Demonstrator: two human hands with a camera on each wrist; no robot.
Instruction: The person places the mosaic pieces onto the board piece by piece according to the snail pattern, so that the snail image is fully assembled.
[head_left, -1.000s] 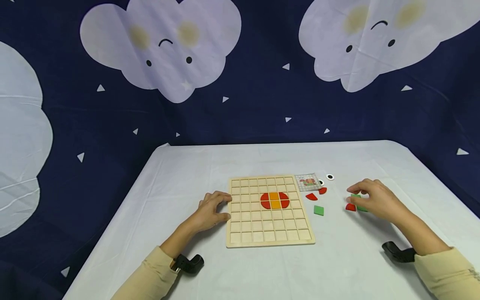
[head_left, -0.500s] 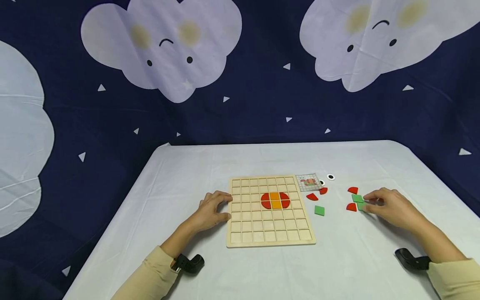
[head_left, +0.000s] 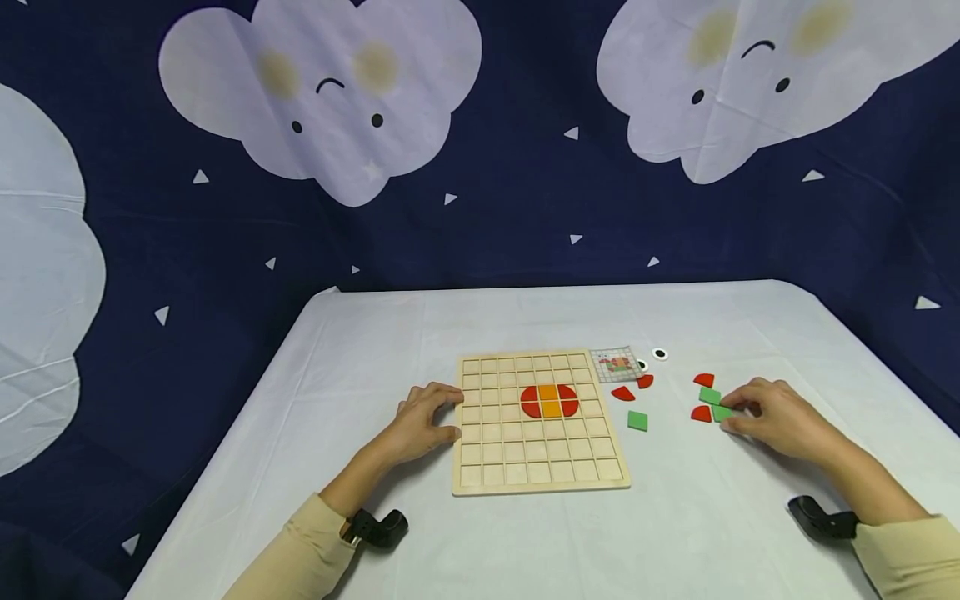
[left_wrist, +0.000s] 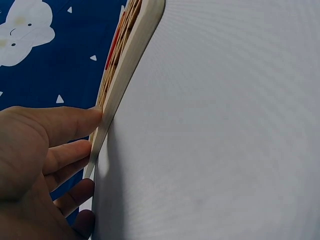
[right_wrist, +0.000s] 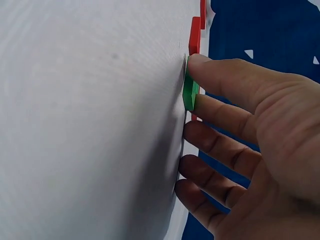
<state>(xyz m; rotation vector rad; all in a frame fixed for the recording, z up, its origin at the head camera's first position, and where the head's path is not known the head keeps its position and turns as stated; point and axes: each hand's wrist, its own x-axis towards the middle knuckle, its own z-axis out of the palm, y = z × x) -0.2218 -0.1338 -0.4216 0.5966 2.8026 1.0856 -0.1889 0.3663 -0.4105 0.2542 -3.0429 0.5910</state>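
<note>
My left hand rests at the left edge of a wooden grid board, thumb and fingertips touching its side. In the left wrist view the thumb lies against the board's pale rim. On the board, red quarter-circle pieces flank orange squares, forming an oval. My right hand pinches a green square tile by its edges between thumb and index finger, low at the table. Another green tile lies against it, with red quarter-circles beside them.
A small picture card lies at the board's upper right corner. Near it are black-and-white eye discs, loose red quarter-circles and a single green square. A white cloth covers the table.
My right hand has drawn back rightward from above the green tiles, uncovering a red quarter-circle, and now has one tile at its fingertips. The green tiles have shifted slightly. My left hand stays put.
</note>
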